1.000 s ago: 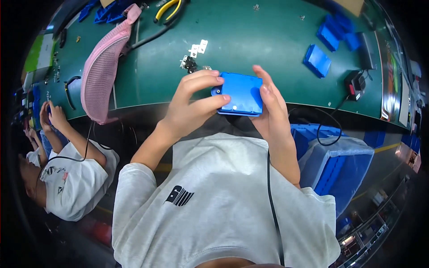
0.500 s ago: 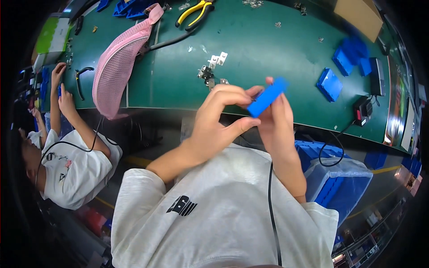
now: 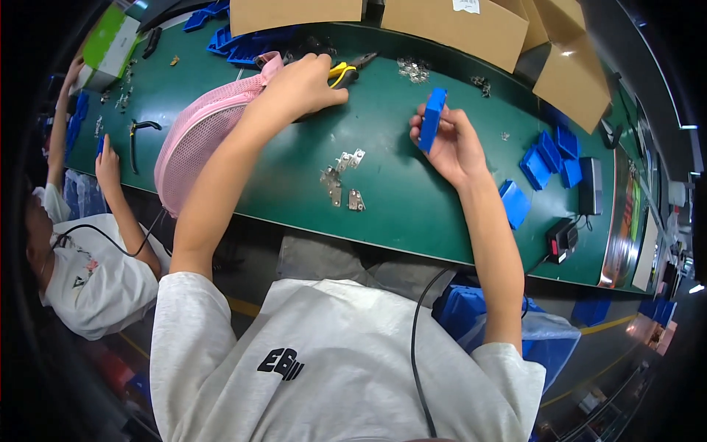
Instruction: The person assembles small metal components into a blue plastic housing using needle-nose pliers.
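In my right hand, a blue plastic shell stands on edge above the green bench, gripped between thumb and fingers. My left arm is stretched across a pink mesh bag. At its end my left hand is beside the yellow-and-black pliers and close to a heap of small dark parts. The fingertips of that hand are hidden, so I cannot tell whether it pinches anything. Several small metal plates lie on the bench between my arms.
Blue shells lie at the right, more at the back left. Cardboard boxes line the far edge, near metal bits. A black device with a cable is at the right. A co-worker sits at my left.
My left hand has let go of the blue shell and gone far left toward the pliers and dark parts. My right hand has moved forward over the bench with the shell. The view has shifted.
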Motion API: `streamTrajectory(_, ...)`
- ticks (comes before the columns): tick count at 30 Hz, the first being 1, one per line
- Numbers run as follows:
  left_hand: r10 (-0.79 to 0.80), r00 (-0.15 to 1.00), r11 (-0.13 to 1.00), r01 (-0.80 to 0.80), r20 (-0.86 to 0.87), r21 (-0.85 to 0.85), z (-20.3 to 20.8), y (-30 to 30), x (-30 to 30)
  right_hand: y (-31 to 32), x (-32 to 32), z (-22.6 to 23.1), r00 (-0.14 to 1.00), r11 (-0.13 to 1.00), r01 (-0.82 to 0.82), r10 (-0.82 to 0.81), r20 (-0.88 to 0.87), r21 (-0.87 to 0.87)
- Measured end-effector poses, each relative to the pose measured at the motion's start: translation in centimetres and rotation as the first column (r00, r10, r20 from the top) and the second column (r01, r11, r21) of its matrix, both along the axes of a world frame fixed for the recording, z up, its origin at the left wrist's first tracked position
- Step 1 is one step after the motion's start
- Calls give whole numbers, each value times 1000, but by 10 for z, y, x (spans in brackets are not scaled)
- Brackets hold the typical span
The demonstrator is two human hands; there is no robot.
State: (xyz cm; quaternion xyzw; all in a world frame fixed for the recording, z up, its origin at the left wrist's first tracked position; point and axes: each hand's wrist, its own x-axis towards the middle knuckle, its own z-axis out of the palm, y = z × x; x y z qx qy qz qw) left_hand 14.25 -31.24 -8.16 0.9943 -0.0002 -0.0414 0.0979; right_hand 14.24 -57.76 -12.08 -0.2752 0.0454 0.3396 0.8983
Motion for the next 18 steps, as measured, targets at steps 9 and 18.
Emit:
streamTrajectory(9,-19,952,323,-284,-306,-903,12,-13,-36,-10,5,14,995,998,-67,66,71,16)
streamTrajectory(18,-167,980,485,-13,-107,-874,9,-31,-57,-12,2,21,989,961,83,-47,139,-264)
